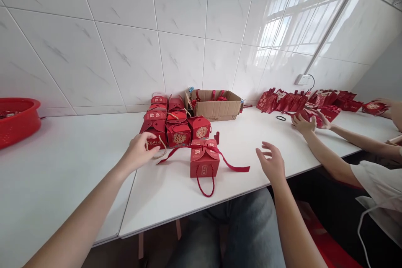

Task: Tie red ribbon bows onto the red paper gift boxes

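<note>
A red gift box [204, 163] stands in front of me, with a red ribbon [232, 166] tied across its top and both tails spread out on the table. Its red cord handle [205, 192] hangs down at the front. To the left, my left hand [143, 148] is open, fingers curved and apart, beside a red box with a tan rope handle [161, 144]; whether it touches that rope I cannot tell. My right hand [272, 162] hovers open to the right of the ribbon tail, holding nothing.
Several red boxes [179, 134] are grouped behind the tied one. A cardboard box [216, 109] with red items is against the wall. A red basin [19, 121] sits far left. At right, another person's hands [304, 124] handle a red box near red bags [292, 101].
</note>
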The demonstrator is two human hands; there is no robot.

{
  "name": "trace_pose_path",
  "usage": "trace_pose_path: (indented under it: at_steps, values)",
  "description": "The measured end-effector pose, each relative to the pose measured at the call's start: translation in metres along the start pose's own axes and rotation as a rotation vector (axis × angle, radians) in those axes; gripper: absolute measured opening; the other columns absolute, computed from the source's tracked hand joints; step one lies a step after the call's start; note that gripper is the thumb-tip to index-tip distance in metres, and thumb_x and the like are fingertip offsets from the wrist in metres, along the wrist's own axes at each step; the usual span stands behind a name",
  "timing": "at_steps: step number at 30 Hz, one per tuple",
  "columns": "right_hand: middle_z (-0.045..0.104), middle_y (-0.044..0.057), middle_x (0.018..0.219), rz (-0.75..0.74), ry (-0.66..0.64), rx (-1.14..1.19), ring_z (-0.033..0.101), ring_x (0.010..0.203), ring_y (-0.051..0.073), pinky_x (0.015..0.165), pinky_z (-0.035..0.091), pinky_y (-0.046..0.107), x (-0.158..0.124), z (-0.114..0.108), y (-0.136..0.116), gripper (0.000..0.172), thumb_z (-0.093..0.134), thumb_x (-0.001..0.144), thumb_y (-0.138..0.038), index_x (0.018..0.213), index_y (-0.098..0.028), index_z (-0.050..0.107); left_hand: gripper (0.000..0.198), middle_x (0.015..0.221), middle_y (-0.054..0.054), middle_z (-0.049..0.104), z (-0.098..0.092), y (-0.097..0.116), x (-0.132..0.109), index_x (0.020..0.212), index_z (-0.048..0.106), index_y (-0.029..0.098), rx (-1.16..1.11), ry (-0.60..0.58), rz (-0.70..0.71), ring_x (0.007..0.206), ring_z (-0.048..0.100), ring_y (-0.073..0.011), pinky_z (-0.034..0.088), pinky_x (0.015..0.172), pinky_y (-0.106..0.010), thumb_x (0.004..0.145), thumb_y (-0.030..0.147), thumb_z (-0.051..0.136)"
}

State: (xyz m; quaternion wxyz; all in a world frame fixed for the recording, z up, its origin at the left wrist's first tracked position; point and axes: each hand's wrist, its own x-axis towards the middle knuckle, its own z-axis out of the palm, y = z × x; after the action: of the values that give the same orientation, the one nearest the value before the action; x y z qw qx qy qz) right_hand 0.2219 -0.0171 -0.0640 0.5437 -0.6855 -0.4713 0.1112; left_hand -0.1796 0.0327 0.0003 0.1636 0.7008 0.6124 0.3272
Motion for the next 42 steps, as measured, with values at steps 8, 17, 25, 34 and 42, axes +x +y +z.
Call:
trace_pose_path:
  at_steps: [8,17,25,34,42]
  values:
    - [0.049,0.012,0.134,-0.502,-0.734,0.064,0.057,0.069,0.012,0.069,0.05,0.032,-0.007,0.054,-0.099,0.056,0.064,0.077,-0.038,0.13,-0.025,0.051,0.022,0.12,-0.005,0.057,0.061,0.078,0.005,0.095,0.062,0.023,-0.324,-0.253,0.205,0.116,0.05,-0.0248,0.037,0.1,-0.038,0.076,0.032,0.058]
    - [0.064,0.008,0.117,-0.579,-0.83,-0.018,0.059,0.104,0.022,0.087,0.047,0.035,-0.004,0.064,-0.101,0.043,0.061,0.079,-0.027,0.121,-0.022,0.06,0.025,0.114,-0.006,0.06,0.088,0.062,-0.001,0.098,0.058,0.021,-0.618,-0.288,0.061,0.108,0.055,-0.0234,0.043,0.092,-0.037,0.076,0.033,0.061]
    - [0.065,0.007,0.114,-0.608,-0.834,-0.044,0.06,0.101,0.02,0.086,0.047,0.033,-0.003,0.065,-0.105,0.036,0.062,0.075,-0.022,0.111,-0.021,0.065,0.025,0.12,-0.006,0.058,0.092,0.057,-0.005,0.099,0.058,0.021,-0.656,-0.263,0.075,0.111,0.054,-0.0226,0.042,0.095,-0.036,0.077,0.033,0.061]
    - [0.065,0.007,0.11,-0.634,-0.851,-0.025,0.06,0.098,0.02,0.087,0.047,0.033,-0.004,0.066,-0.101,0.034,0.065,0.077,-0.03,0.11,-0.022,0.065,0.026,0.116,-0.006,0.058,0.099,0.056,-0.008,0.1,0.054,0.022,-0.645,-0.213,0.065,0.112,0.053,-0.0212,0.041,0.096,-0.035,0.077,0.033,0.062]
    - [0.058,0.011,0.111,-0.293,-0.681,-0.066,0.057,0.087,0.018,0.078,0.047,0.033,-0.004,0.062,-0.07,0.046,0.046,0.086,-0.055,0.108,-0.018,0.062,0.039,0.086,-0.002,0.057,0.093,0.053,-0.003,0.083,0.05,0.021,-0.491,-0.163,-0.093,0.084,0.055,-0.0191,0.04,0.077,-0.031,0.077,0.059,0.054]
